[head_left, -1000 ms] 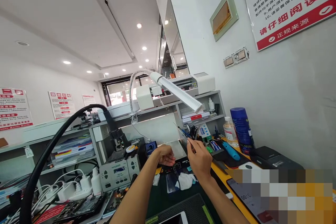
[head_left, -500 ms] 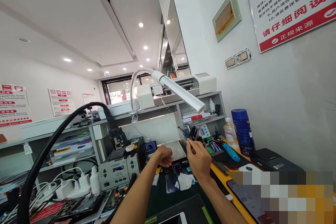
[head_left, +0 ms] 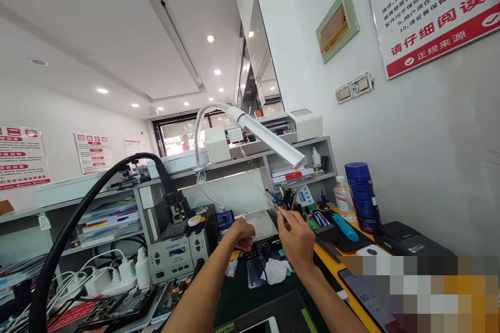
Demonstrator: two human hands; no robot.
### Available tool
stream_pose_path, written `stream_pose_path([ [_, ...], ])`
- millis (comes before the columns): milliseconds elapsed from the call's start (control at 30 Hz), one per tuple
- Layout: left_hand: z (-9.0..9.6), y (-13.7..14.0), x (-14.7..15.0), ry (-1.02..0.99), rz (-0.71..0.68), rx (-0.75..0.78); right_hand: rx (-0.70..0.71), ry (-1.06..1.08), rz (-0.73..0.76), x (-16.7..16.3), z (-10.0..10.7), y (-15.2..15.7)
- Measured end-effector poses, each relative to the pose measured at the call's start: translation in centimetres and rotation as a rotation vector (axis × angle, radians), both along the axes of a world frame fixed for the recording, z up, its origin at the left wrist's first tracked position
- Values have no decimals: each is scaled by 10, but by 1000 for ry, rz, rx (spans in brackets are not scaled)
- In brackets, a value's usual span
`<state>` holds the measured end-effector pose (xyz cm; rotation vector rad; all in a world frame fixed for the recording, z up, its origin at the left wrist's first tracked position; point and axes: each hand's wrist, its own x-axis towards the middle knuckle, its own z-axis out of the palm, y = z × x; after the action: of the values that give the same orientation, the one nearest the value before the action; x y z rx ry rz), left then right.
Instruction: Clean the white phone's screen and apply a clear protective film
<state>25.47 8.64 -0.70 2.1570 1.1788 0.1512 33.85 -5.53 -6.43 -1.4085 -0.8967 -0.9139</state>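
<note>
My left hand (head_left: 242, 234) is curled over the near edge of a flat heating-plate-like device (head_left: 262, 225) with a black front panel (head_left: 264, 247). Its fingertips point down, and whatever they hold or touch is hidden. To the right, my right hand (head_left: 296, 237) has thumb and index finger pinched together at the device's right edge. What that pinch holds, if anything, I cannot make out. Just beyond its fingertips stand thin tools, among them a blue-handled one (head_left: 275, 197). Below both hands lie a crumpled white tissue (head_left: 276, 270) and a clear plastic bag (head_left: 255, 273).
A grey soldering station (head_left: 174, 260), a black hose (head_left: 66, 208) and circuit boards (head_left: 117, 308) crowd the left. On the right stand a blue can (head_left: 362, 197), a clear bottle (head_left: 344, 199) and a black case (head_left: 414, 239). A white lamp (head_left: 271, 138) hangs overhead. A phone (head_left: 265, 327) lies in front.
My left hand has shifted very slightly, its fingers reaching a little lower at the front panel. The right hand keeps its pinch in nearly the same place.
</note>
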Motion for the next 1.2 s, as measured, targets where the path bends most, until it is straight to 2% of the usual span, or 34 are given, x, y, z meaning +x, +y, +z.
stream_pose_path([
  [167,28,-2,-17,-213,55,-124,7,-10,30,-1,1,-1],
  [300,51,-9,-49,-522,-30,-172,29,-44,80,-7,8,-4],
  [433,57,-27,-92,-784,-123,-241,51,-139,161,-28,17,-8],
  [567,37,-50,-136,-931,-181,-342,2,-320,291,-62,16,-11],
  [667,13,-62,-162,-1105,-252,-568,-52,-438,383,-85,8,-10],
  [733,-4,-64,-174,-1199,-195,-665,-106,-513,418,-96,2,-9],
  [933,-39,-53,-191,-1372,-5,-863,-298,-602,495,-113,-8,-4],
  [1067,-55,-46,-197,-1406,44,-946,-461,-599,592,-120,-14,-3],
  [1200,-62,-44,-201,-1368,56,-976,-547,-580,667,-125,-20,-3],
])
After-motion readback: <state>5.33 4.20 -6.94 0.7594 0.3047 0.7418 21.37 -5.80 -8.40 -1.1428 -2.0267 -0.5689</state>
